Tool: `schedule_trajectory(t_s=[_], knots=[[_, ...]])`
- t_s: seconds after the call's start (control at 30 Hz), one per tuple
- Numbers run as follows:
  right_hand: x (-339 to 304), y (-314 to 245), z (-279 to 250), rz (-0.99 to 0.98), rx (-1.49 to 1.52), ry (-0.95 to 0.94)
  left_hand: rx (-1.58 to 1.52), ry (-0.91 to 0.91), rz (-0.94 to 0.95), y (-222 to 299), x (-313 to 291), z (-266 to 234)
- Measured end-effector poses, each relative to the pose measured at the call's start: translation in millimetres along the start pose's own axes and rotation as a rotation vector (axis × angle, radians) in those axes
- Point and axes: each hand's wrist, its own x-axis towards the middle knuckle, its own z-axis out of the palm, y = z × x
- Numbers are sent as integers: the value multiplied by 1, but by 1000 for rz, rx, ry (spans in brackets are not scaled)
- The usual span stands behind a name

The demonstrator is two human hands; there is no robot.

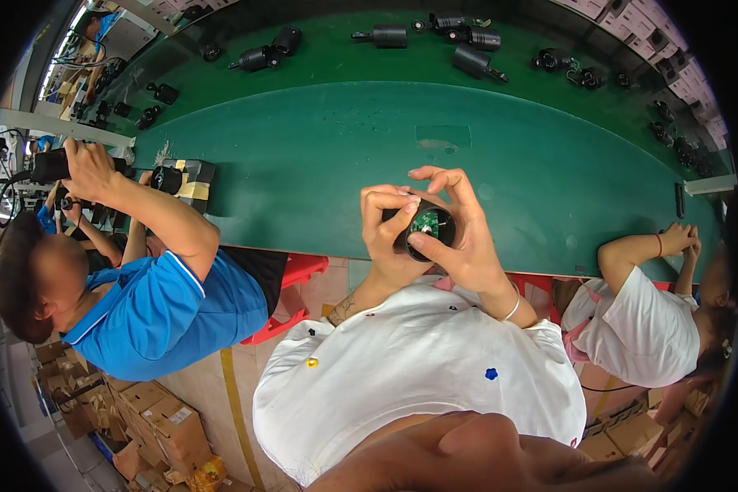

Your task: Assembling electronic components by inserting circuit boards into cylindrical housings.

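Note:
Both my hands are wrapped round a black cylindrical housing [404, 239], held above the near edge of the green table. Its open end faces up and shows a green circuit board [425, 221] inside. My left hand [383, 223] grips the housing's left side, with its thumb at the rim. My right hand [465, 235] closes on the right side, its thumb reaching over the opening to the board's lower edge; its index finger is raised and curled. The lower part of the housing is hidden by my fingers.
Several black cylindrical units [389, 36] lie along the far dark-green strip behind the table [303, 156]. At the left, a co-worker in blue [152, 307] holds a black tool beside a taped block [195, 182]. Another person in white [644, 328] sits at the right.

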Motion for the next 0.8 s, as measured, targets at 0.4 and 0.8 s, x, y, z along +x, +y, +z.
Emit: schedule_trajectory(t_s=[0.4,0.8], knots=[[0,-2,-16,-10,46,-95,-153,41,-121,5,1,3],[13,10,-40,19,39,-48,-54,-41,-168,5,3,5]])
